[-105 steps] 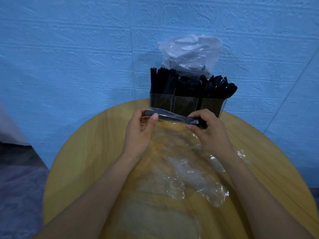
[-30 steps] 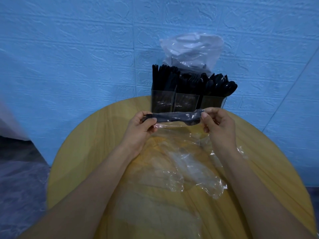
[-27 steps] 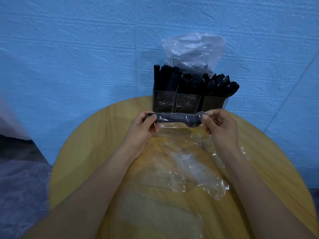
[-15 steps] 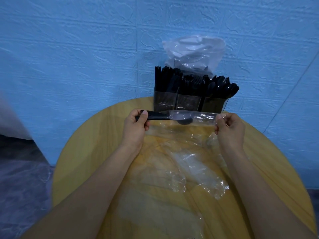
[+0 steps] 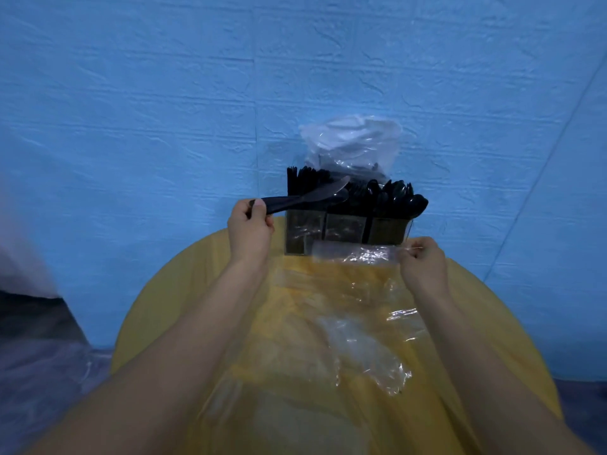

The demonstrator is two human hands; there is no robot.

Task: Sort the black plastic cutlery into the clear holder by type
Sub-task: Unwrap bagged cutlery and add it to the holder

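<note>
Left hand [image 5: 250,230] pinches the handle ends of a black knife and spoon [image 5: 305,199] between thumb and curled fingers, holding them raised and nearly level, tips pointing right in front of the knives standing in the left compartment of the clear holder [image 5: 345,233]; right hand [image 5: 423,267], fingers curled, pinches one end of an empty clear wrapper [image 5: 356,255], which stretches leftward just in front of the holder's base; the holder stands at the far edge of the round yellow bench [image 5: 184,300], its three compartments packed with upright black cutlery, spoons in the right one; a crumpled clear bag [image 5: 353,142] rises behind it against the blue wall [image 5: 164,93]; more loose clear plastic [image 5: 361,349] lies on the bench between the forearms.
</note>
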